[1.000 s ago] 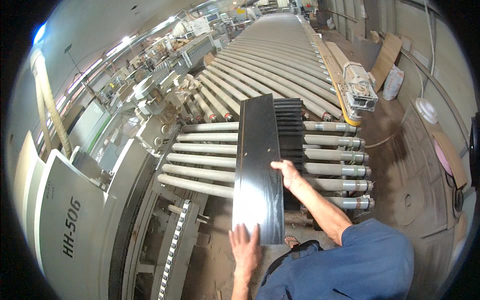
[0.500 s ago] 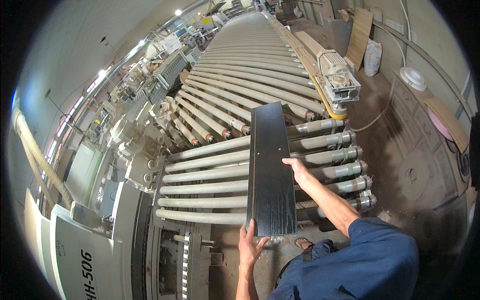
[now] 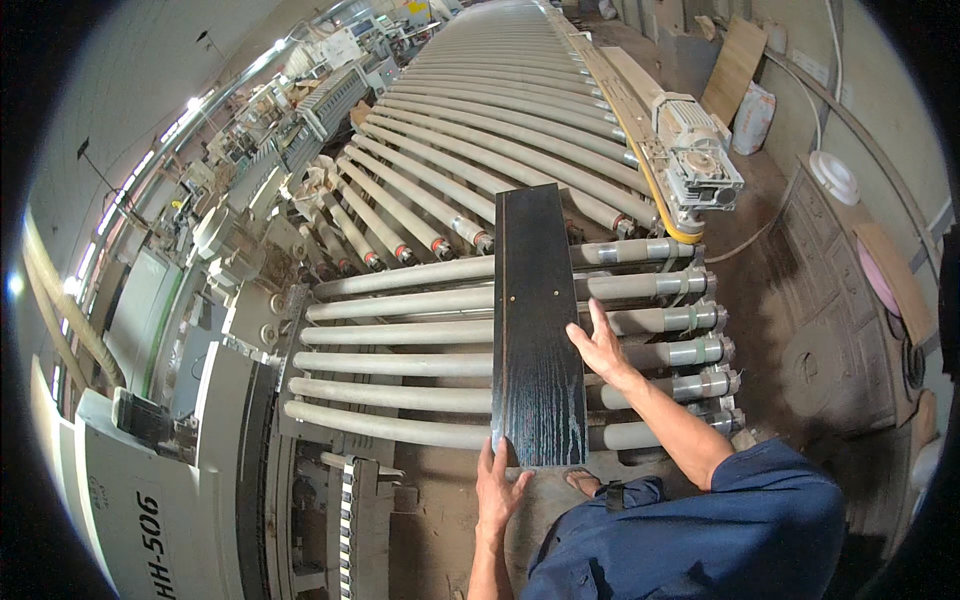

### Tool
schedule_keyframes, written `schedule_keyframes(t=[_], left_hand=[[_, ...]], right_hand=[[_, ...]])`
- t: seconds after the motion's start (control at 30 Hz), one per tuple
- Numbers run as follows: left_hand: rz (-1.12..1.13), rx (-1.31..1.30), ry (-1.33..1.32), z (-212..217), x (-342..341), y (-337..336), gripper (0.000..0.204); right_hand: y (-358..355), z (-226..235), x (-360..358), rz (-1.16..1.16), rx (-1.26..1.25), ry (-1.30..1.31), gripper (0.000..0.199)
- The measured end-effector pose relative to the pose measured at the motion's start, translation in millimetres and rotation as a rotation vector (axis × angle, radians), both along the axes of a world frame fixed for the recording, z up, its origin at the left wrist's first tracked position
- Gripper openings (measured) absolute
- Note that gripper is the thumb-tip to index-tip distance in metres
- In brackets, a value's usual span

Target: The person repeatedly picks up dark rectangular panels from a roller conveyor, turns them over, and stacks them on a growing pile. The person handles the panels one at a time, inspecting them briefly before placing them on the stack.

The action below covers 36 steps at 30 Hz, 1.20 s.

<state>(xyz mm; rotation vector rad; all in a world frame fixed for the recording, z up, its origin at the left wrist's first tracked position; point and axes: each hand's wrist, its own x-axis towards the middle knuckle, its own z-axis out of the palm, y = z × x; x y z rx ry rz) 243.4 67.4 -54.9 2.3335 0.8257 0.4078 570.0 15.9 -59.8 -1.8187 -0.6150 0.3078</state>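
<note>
A long dark wood-grain board (image 3: 535, 320) lies lengthwise across the grey rollers of a conveyor (image 3: 400, 365), its far end pointing away from me. My left hand (image 3: 498, 488) presses flat against the board's near end, fingers spread. My right hand (image 3: 600, 348) rests on the board's right edge about halfway along, fingers apart. Neither hand is closed around the board.
A grey machine housing (image 3: 150, 520) stands at lower left. A motor unit (image 3: 700, 165) sits at the conveyor's right side, beside a yellow rail. More rollers (image 3: 500, 80) run into the distance. A brown floor (image 3: 800, 330) with a wooden panel and a sack lies to the right.
The board has slid farther away along the rollers and lies flatter on them. My left hand has followed its near end; my right hand stays on the right edge.
</note>
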Motion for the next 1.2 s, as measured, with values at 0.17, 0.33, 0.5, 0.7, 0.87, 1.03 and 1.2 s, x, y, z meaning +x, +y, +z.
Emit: schedule_keyframes(t=[0.17, 0.33, 0.5, 0.7, 0.87, 1.03, 1.2], left_hand=[[0.04, -0.11, -0.042, -4, 3, 7, 0.075], [0.069, -0.11, -0.1, -1, 0, 12, 0.073], [0.036, -0.071, -0.119, -3, -4, 13, 0.073], [-0.068, 0.222, -0.097, -18, -8, 18, 0.073], [-0.034, 0.251, -0.144, -26, -17, 11, 0.071], [-0.066, 0.092, -0.229, -37, -14, 20, 0.07], [-0.088, 0.181, -0.125, -28, -22, 22, 0.069]], right_hand=[[-3, -53, -25, 0.074, 0.043, 0.147, 0.085], [9, -30, -51, -0.001, -0.108, 0.153, 0.078], [12, -42, -51, -0.008, -0.078, 0.01, 0.077], [11, -22, -57, -0.058, -0.06, 0.107, 0.072], [15, -29, -57, -0.013, -0.027, 0.159, 0.071], [12, -51, -47, -0.057, 0.0, 0.095, 0.068], [17, -62, -50, -0.012, 0.151, 0.132, 0.067]])
